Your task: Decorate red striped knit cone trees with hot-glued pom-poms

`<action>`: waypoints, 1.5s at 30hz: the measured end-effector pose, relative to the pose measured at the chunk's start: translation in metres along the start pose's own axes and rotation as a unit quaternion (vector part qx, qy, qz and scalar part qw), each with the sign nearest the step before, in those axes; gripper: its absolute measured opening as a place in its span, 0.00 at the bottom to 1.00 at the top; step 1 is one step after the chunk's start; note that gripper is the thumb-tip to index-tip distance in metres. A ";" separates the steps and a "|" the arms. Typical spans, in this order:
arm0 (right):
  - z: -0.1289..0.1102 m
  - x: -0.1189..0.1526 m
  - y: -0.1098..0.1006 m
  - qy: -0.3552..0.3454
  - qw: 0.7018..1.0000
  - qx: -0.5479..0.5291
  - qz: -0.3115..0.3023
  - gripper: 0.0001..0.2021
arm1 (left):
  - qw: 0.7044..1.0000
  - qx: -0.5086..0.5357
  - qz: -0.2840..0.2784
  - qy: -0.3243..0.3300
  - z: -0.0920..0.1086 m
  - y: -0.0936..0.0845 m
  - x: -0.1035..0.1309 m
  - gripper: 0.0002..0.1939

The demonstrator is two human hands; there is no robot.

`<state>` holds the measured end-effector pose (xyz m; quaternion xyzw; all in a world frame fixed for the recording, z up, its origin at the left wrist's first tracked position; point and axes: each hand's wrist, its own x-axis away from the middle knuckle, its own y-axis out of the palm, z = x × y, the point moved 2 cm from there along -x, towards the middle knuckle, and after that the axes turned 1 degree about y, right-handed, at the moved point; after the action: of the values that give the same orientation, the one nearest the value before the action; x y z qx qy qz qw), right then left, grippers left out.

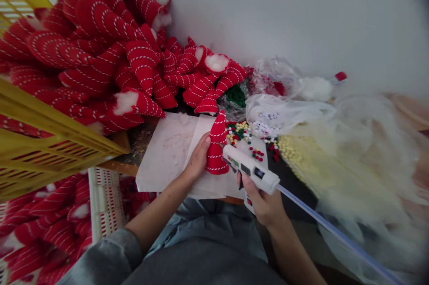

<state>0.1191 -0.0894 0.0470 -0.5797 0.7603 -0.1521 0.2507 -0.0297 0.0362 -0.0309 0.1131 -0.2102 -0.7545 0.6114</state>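
My left hand grips a red cone-shaped stuffed hat with white dashed stripes, its tip pointing away from me. In my right hand is a white hot glue gun, a finger by its trigger. The gun's nozzle points left at the side of the hat; whether it touches is hidden. A long translucent glue stick runs out of the back of the gun. Just beyond the hat lie small red, green, yellow and white pompoms on white paper.
Stuffed red cones pile up at the left and back. A yellow crate and a white basket of more cones stand on the left. Plastic bags, one with yellow pompoms, spread along the right. A wall rises behind.
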 end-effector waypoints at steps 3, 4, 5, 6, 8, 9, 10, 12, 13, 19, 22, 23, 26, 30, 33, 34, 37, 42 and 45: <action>0.000 0.000 0.001 -0.005 1.000 0.007 0.004 0.17 | 1.000 0.011 0.006 -0.008 0.000 0.000 0.000 0.22; 0.000 0.001 0.001 -0.009 1.000 0.007 0.004 0.17 | 1.000 0.019 0.011 -0.015 0.000 0.000 0.000 0.22; 0.000 0.001 0.001 -0.012 1.000 0.005 0.003 0.17 | 0.999 0.026 0.018 -0.020 0.000 0.000 0.000 0.22; 0.000 0.001 0.001 -0.013 1.000 0.004 0.001 0.17 | 0.999 0.029 0.022 -0.023 0.000 0.000 0.000 0.21; 0.000 0.001 0.001 -0.009 1.000 0.004 -0.003 0.17 | 0.999 0.024 0.022 -0.020 0.001 0.000 0.001 0.21; 0.000 0.001 0.001 -0.006 1.000 0.006 -0.005 0.17 | 1.000 0.018 0.018 -0.015 0.001 0.000 0.001 0.21; 0.000 0.001 0.001 -0.002 1.000 0.007 -0.006 0.17 | 1.000 0.011 0.012 -0.010 0.001 0.001 0.001 0.21; 0.000 0.002 0.000 0.007 1.000 0.007 -0.007 0.18 | 1.000 0.000 0.002 -0.003 0.002 0.000 0.001 0.21; -0.001 0.002 -0.001 0.010 1.000 0.007 -0.009 0.19 | 1.000 -0.004 -0.001 0.000 0.002 0.000 0.001 0.22; -0.010 0.005 -0.006 0.017 0.999 0.012 -0.029 0.16 | 0.999 0.025 0.029 -0.037 -0.001 -0.002 -0.001 0.20; -0.015 0.005 -0.008 0.004 1.000 -0.009 -0.020 0.16 | 0.996 0.058 0.035 -0.065 -0.003 -0.002 -0.002 0.21; -0.015 0.004 -0.009 0.002 1.000 -0.016 -0.014 0.16 | 0.995 0.061 0.032 -0.070 -0.003 -0.003 -0.002 0.22; -0.013 -0.003 -0.010 -0.004 0.999 -0.044 0.004 0.15 | 0.996 0.054 0.029 -0.070 -0.003 -0.003 -0.002 0.22; -0.005 -0.014 -0.009 -0.023 0.997 -0.075 -0.005 0.15 | 0.998 0.040 0.005 -0.050 -0.001 -0.001 0.000 0.24; 0.000 -0.019 -0.008 -0.027 0.997 -0.067 -0.012 0.14 | 0.998 0.040 -0.018 -0.042 0.001 0.001 0.001 0.26; 0.002 -0.020 -0.008 -0.026 0.998 -0.064 -0.012 0.14 | 0.998 0.040 -0.020 -0.040 0.001 0.002 0.002 0.26; 0.006 -0.021 -0.008 -0.025 0.998 -0.050 -0.016 0.15 | 0.999 0.029 -0.023 -0.031 0.001 0.001 0.001 0.26; 0.008 -0.021 -0.008 -0.030 0.999 -0.025 -0.017 0.17 | 0.999 0.015 -0.034 -0.024 0.001 0.000 0.001 0.27; 0.008 -0.021 -0.008 -0.034 0.999 -0.025 -0.013 0.17 | 0.999 0.007 -0.035 -0.022 0.001 0.000 0.001 0.26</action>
<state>0.1344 -0.0713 0.0487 -0.6005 0.7471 -0.1167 0.2600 -0.0302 0.0355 -0.0304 0.1081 -0.2251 -0.7764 0.5786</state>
